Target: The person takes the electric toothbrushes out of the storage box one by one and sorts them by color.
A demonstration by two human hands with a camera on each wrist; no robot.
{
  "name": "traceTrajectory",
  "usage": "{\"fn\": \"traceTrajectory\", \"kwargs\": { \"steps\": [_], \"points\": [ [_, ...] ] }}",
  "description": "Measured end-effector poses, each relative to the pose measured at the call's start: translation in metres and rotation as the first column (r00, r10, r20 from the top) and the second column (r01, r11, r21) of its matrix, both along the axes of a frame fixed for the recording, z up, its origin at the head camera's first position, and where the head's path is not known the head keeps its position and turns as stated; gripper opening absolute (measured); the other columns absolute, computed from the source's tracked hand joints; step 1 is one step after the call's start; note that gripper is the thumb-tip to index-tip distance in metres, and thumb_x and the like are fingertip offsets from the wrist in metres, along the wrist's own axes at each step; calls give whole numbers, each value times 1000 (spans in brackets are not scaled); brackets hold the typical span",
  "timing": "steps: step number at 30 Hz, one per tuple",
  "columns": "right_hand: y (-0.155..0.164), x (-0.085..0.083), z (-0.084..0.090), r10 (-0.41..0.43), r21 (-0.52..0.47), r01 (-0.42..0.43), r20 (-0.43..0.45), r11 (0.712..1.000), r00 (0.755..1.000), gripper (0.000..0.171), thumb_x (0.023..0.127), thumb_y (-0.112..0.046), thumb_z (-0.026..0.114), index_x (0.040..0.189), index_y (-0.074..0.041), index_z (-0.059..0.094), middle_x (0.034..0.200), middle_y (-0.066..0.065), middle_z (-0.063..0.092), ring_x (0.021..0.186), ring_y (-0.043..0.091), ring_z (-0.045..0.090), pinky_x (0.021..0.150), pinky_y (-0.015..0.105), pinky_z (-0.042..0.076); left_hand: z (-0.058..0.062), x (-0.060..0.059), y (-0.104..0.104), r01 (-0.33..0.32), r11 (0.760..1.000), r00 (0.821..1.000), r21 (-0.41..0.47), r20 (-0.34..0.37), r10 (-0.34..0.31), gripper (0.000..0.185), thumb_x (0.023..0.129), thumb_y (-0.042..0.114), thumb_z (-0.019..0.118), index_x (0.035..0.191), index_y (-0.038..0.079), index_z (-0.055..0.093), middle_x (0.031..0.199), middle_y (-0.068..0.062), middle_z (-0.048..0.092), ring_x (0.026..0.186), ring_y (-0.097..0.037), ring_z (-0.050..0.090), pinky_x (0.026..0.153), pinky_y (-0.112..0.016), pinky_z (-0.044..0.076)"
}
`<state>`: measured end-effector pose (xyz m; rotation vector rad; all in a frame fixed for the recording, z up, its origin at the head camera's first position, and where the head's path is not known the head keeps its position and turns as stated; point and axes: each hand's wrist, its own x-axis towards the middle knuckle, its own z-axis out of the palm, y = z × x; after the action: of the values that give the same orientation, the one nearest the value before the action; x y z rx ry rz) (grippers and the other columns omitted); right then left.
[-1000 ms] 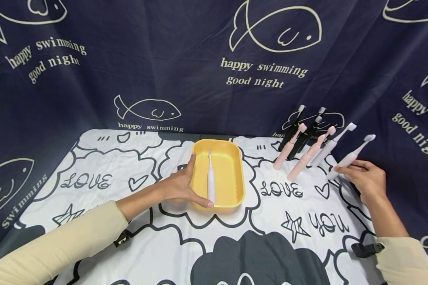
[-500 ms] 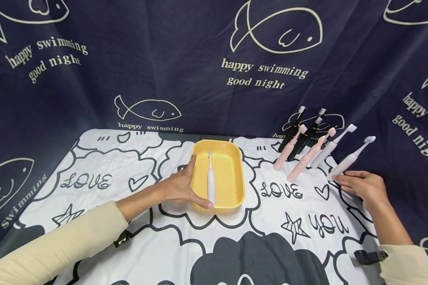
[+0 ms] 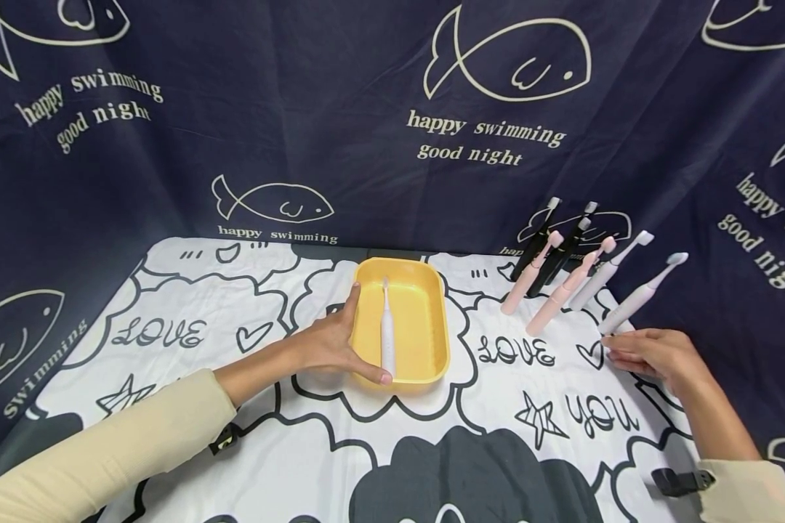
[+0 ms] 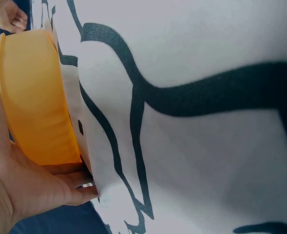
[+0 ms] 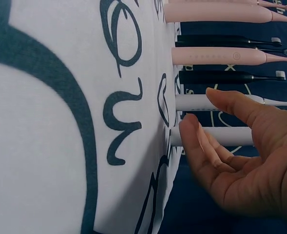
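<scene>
My left hand point(image 3: 356, 338) grips the near left corner of a yellow tray point(image 3: 432, 290), thumb along its left rim. Its fingers point(image 4: 80, 192) curl under the tray wall point(image 4: 33, 97). A white electric toothbrush point(image 3: 387, 334) lies lengthwise in the tray. At the right, several toothbrushes lean against the dark backdrop, pink point(image 3: 562, 290), black point(image 3: 536, 243) and white point(image 3: 602, 272). My right hand point(image 3: 618, 354) hovers just below the base of the rightmost pale toothbrush point(image 3: 634, 301), fingers relaxed and holding nothing. In the right wrist view its fingertips point(image 5: 188, 122) sit close to that toothbrush's base point(image 5: 221, 136).
The table wears a white cloth point(image 3: 235, 407) with black cartoon drawings and lettering. A navy fish-print curtain point(image 3: 301, 109) closes in the back and both sides. A small black clip point(image 3: 683, 481) shows by my right sleeve.
My right hand has let go of the rightmost toothbrush and drawn back toward me, lower over the cloth. The toothbrush stays leaning. My left hand and the tray have not moved.
</scene>
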<state>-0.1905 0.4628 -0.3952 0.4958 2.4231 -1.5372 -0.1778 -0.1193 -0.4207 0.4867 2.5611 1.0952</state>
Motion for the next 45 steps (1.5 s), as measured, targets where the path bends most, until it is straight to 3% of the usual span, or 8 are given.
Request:
{"fn": "traceTrajectory", "kwargs": {
  "steps": [6, 14, 29, 38, 45],
  "points": [
    [-5, -1, 0, 56, 4, -56, 88, 998, 995, 6, 106, -14, 80, 100, -10, 79, 87, -12, 82, 81, 3, 79, 79, 26, 68, 0, 0, 0, 5, 1000, 1000, 4, 4, -5, 177, 63, 73, 103, 181, 20, -19, 187, -16, 28, 161, -36, 48, 131, -62, 42],
    [-19, 0, 0, 146, -18, -145, 107, 989, 984, 5, 107, -11, 78, 109, -6, 80, 91, -11, 83, 83, 3, 79, 79, 26, 68, 1, 0, 0, 7, 1000, 1000, -2, 6, -7, 177, 64, 73, 103, 181, 20, -19, 186, -17, 31, 160, -35, 49, 130, -61, 43],
    [-72, 3, 3, 347, 82, -353, 71, 932, 935, 31, 107, -19, 77, 126, 5, 77, 102, -3, 86, 90, 8, 81, 83, 29, 69, 2, 1, 0, 10, 1000, 1000, -2, -5, -10, 176, 65, 72, 103, 181, 20, -19, 184, -19, 35, 158, -36, 51, 129, -61, 44],
    [-104, 5, 3, 419, 62, -421, 35, 905, 907, 31, 110, -17, 70, 128, 9, 73, 106, 4, 84, 91, 13, 82, 84, 34, 70, 1, 1, 0, -2, 1000, 1000, -13, 1, 2, 176, 64, 72, 103, 181, 21, -18, 183, -19, 37, 156, -36, 52, 128, -61, 45],
    [-123, 4, 2, 428, 60, -428, 19, 902, 904, 36, 111, -16, 70, 133, 12, 69, 109, 8, 85, 91, 14, 81, 84, 35, 70, 1, 1, 1, -6, 1000, 1000, -26, -5, 6, 176, 63, 74, 103, 181, 21, -17, 184, -18, 35, 157, -36, 52, 128, -60, 45]
  ]
}}
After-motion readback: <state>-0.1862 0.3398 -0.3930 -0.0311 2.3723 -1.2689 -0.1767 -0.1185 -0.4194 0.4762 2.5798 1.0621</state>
